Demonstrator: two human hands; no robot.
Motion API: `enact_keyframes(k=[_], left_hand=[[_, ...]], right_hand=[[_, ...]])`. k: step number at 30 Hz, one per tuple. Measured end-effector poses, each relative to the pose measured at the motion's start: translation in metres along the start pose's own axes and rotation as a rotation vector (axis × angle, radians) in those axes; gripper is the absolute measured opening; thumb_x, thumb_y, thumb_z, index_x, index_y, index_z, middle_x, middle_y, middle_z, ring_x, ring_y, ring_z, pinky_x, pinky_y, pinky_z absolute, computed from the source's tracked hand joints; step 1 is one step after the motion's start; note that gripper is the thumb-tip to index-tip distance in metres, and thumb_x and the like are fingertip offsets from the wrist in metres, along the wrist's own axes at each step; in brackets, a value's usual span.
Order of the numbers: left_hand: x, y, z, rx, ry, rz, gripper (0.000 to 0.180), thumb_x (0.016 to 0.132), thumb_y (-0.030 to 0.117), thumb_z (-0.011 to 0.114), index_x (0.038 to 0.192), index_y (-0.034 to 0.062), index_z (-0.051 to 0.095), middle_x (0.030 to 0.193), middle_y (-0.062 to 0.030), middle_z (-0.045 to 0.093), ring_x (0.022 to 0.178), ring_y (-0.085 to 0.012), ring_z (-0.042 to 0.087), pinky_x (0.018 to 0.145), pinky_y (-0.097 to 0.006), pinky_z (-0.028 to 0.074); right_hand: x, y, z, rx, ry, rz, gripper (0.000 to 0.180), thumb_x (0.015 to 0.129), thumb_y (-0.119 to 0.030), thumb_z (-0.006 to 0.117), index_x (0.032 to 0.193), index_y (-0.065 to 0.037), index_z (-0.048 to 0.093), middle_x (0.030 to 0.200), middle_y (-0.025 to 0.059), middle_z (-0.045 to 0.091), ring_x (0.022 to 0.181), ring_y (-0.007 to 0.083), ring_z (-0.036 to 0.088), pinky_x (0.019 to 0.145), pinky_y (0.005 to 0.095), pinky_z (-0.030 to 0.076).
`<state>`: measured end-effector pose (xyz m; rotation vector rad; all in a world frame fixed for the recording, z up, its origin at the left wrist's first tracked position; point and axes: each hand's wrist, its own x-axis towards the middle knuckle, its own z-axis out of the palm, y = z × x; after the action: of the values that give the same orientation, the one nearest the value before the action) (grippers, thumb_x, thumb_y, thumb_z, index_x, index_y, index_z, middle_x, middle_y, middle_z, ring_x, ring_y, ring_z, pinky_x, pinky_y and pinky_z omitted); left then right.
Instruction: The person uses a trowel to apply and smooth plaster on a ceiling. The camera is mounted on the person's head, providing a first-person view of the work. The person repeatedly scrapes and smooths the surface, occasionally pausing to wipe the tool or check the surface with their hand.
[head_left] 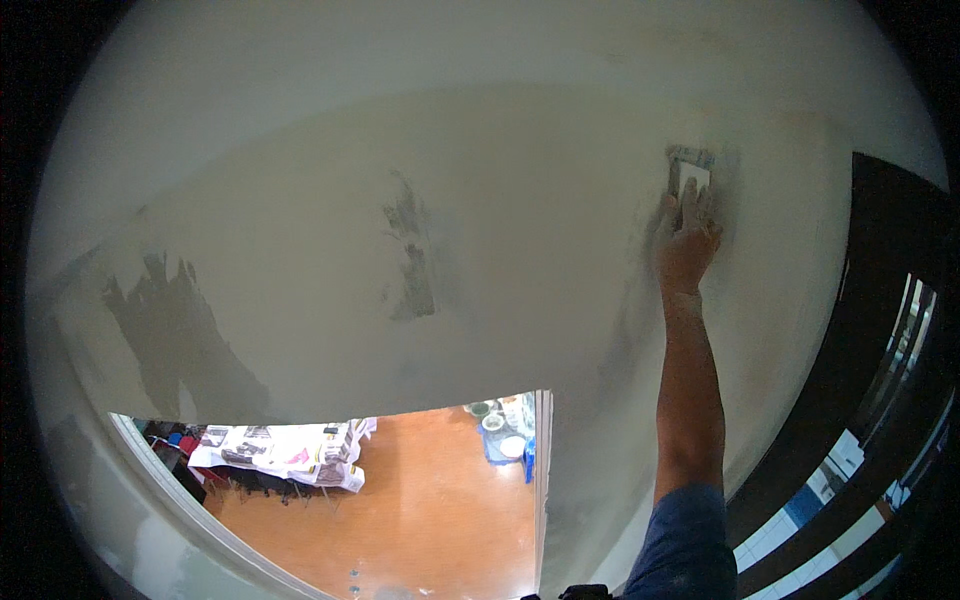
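My right hand [685,235] reaches up against the grey-beige wall [530,240], arm stretched out from a dark blue sleeve. Its fingers press a small flat rectangular sanding block [694,174], pale in the middle with a darker rim, onto the wall surface. The fingers and wrist look dusted with pale powder. Around the block the wall looks slightly darker, partly from the arm's shadow. My left hand is out of the picture.
Darker grey patches [180,330] mark the wall to the left and at its middle. Below is an opening with a white frame [543,480], showing an orange-brown floor [430,500], a covered table [290,452] and tubs [493,423]. Dark slats [880,230] stand at right.
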<state>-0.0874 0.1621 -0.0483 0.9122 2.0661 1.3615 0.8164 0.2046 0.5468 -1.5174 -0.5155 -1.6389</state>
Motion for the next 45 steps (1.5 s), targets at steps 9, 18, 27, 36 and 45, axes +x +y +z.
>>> enact_keyframes(k=[9, 18, 27, 36, 45], left_hand=[[0.002, -0.002, 0.002, 0.027, 0.019, -0.037, 0.086, 0.086, 0.074, 0.045, 0.085, -0.0087, 0.065, 0.079, -0.0185, 0.064, 0.072, -0.0277, 0.056, 0.072, -0.043, 0.048], [0.007, -0.003, 0.008, 0.048, 0.037, -0.077, 0.082, 0.089, 0.071, 0.044, 0.084, -0.0081, 0.065, 0.079, -0.0188, 0.063, 0.072, -0.0289, 0.055, 0.074, -0.044, 0.047], [0.01, -0.004, 0.013, 0.058, 0.04, -0.046, 0.087, 0.085, 0.075, 0.046, 0.086, -0.0098, 0.065, 0.082, -0.0196, 0.065, 0.076, -0.0282, 0.057, 0.073, -0.043, 0.048], [0.031, -0.021, 0.033, 0.13, 0.107, -0.171, 0.088, 0.082, 0.076, 0.052, 0.09, -0.011, 0.063, 0.083, -0.0193, 0.065, 0.078, -0.0274, 0.058, 0.071, -0.041, 0.049], [0.036, -0.017, 0.028, 0.12, 0.096, -0.148, 0.084, 0.082, 0.072, 0.056, 0.092, -0.0111, 0.064, 0.08, -0.0169, 0.062, 0.075, -0.0257, 0.057, 0.067, -0.041, 0.049]], right_hand=[[0.003, -0.005, -0.004, 0.081, -0.024, 0.068, 0.046, 0.098, -0.033, 0.051, 0.137, -0.009, 0.053, 0.139, 0.0228, 0.05, 0.127, 0.0406, 0.049, 0.103, 0.0547, 0.037], [0.032, -0.014, 0.0, 0.02, 0.009, 0.051, 0.045, 0.097, -0.031, 0.053, 0.135, -0.008, 0.054, 0.137, 0.0229, 0.052, 0.127, 0.0405, 0.049, 0.103, 0.0554, 0.036], [0.042, -0.026, 0.008, 0.047, 0.01, 0.091, 0.046, 0.097, -0.032, 0.053, 0.136, -0.008, 0.052, 0.137, 0.022, 0.052, 0.124, 0.04, 0.051, 0.105, 0.0548, 0.034], [0.031, -0.017, 0.007, -0.056, 0.065, 0.006, 0.046, 0.098, -0.034, 0.05, 0.136, -0.007, 0.053, 0.135, 0.0228, 0.053, 0.122, 0.0393, 0.053, 0.101, 0.0547, 0.037], [0.013, -0.015, 0.004, -0.046, 0.088, -0.052, 0.046, 0.099, -0.035, 0.049, 0.132, -0.004, 0.056, 0.133, 0.0243, 0.055, 0.124, 0.0409, 0.051, 0.104, 0.0545, 0.035]])
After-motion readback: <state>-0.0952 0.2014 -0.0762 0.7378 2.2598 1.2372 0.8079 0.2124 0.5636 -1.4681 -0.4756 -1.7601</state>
